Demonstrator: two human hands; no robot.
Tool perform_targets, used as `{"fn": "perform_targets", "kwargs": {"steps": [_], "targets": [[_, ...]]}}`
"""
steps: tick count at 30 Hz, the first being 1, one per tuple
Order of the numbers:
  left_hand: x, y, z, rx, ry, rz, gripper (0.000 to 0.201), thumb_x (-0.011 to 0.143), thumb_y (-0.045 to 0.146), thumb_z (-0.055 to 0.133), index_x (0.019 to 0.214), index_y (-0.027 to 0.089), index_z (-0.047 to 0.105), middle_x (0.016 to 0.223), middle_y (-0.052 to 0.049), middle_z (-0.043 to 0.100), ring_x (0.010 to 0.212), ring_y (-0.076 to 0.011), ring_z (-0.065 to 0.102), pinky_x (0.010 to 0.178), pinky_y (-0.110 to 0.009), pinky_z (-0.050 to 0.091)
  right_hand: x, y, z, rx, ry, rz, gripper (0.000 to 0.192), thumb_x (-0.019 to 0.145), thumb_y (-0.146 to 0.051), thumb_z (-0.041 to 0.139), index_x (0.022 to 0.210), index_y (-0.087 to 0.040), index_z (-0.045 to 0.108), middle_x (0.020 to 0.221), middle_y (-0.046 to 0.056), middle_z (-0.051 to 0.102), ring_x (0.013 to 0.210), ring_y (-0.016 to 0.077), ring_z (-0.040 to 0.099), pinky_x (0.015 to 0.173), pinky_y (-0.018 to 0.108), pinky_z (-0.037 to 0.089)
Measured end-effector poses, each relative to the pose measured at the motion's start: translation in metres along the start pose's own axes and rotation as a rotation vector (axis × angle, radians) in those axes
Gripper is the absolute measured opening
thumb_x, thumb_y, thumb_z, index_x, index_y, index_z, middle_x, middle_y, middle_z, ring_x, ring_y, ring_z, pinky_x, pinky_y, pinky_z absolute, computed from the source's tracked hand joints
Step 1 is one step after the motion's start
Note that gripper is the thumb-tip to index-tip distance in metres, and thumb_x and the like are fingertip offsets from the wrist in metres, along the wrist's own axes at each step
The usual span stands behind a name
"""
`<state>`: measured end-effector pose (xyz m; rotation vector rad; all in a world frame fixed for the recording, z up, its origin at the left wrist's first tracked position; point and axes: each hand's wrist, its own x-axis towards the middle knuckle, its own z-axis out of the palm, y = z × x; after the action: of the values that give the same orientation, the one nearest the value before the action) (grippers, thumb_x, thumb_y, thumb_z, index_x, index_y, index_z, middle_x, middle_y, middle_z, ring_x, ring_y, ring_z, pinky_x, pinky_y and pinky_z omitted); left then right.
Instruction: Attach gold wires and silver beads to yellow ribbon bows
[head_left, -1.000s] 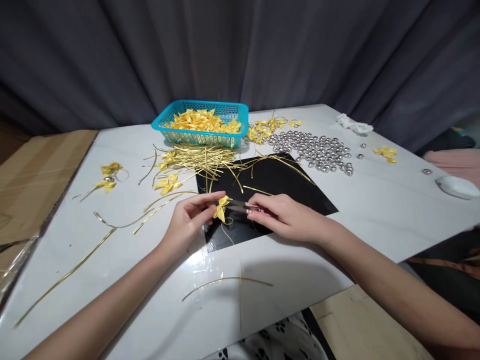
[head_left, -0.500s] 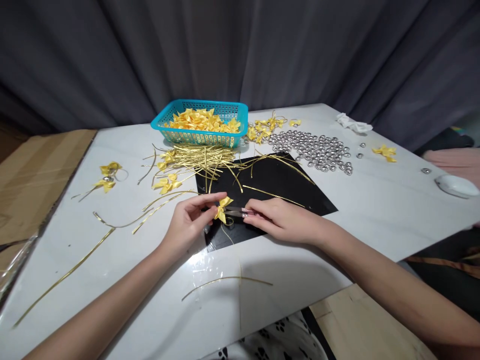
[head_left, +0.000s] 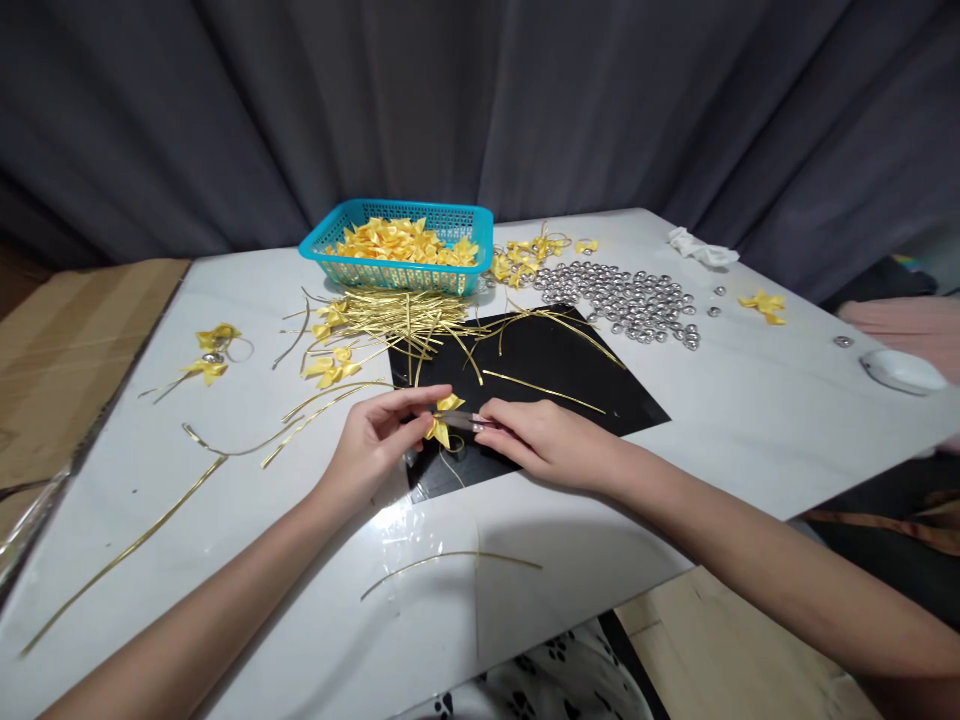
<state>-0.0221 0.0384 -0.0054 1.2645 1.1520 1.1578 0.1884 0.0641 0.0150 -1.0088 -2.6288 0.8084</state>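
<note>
White counter (head_left: 750, 420), dark curtain behind. At frame centre, left hand (head_left: 375, 440) pinches a yellow bow (head_left: 442, 420); right hand (head_left: 540, 440) is closed on a thin shiny tool touching it. Versus a second ago, both hands sit slightly left, grip unchanged: fastening ongoing.

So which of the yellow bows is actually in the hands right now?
The yellow bow over the black sheet, pinched by the left hand with the right hand at it. All other bows lie on the table or in the blue basket.

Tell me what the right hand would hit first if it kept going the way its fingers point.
The right hand points left toward the yellow bow pinched by the left hand; it would likely meet that bow first, though depth is hard to judge.
</note>
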Motion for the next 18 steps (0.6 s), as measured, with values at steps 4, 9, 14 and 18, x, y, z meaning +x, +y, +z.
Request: {"fn": "perform_targets", "kwargs": {"steps": [4,9,14,18], "targets": [[-0.0001,0.0015,-0.0002,0.005,0.004,-0.001,0.023,0.073,0.019,0.067,0.095,0.024,0.074,0.091,-0.004,0.073,0.067,-0.0112,0.057,0.055,-0.020,0.045,0.0008,0.0001,0.0015,-0.062,0.018,0.000,0.033,0.096,-0.041,0.031,0.091,-0.017,0.052,0.073,0.002,0.060,0.064,0.0130,0.056,0.055,0.022,0.032],[-0.0015,0.0021,-0.0003,0.004,0.012,-0.007,0.023,0.072,0.018,0.067,0.093,0.023,0.075,0.089,-0.004,0.073,0.066,-0.0117,0.057,0.054,-0.020,0.046,0.0007,-0.0015,0.0020,-0.155,0.021,-0.009,0.033,0.097,-0.040,0.030,0.090,-0.017,0.052,0.072,0.002,0.059,0.061,0.0130,0.055,0.054,0.023,0.031],[-0.0005,0.0032,0.0008,0.018,0.017,-0.008,0.024,0.071,0.017,0.067,0.094,0.021,0.075,0.088,-0.005,0.073,0.067,-0.0130,0.059,0.054,-0.021,0.046,-0.0003,-0.0021,0.0015,-0.128,0.021,-0.020,0.031,0.096,-0.040,0.032,0.088,-0.016,0.051,0.070,0.002,0.058,0.059,0.0120,0.053,0.053,0.023,0.030],[0.0007,0.0039,0.0015,0.010,0.011,-0.017,0.024,0.071,0.018,0.068,0.093,0.022,0.075,0.089,-0.005,0.073,0.067,-0.0125,0.059,0.054,-0.020,0.046,0.0000,-0.0013,0.0021,-0.088,0.014,-0.029,0.032,0.096,-0.041,0.032,0.087,-0.017,0.051,0.070,0.002,0.058,0.059,0.0118,0.053,0.053,0.022,0.030]]}}
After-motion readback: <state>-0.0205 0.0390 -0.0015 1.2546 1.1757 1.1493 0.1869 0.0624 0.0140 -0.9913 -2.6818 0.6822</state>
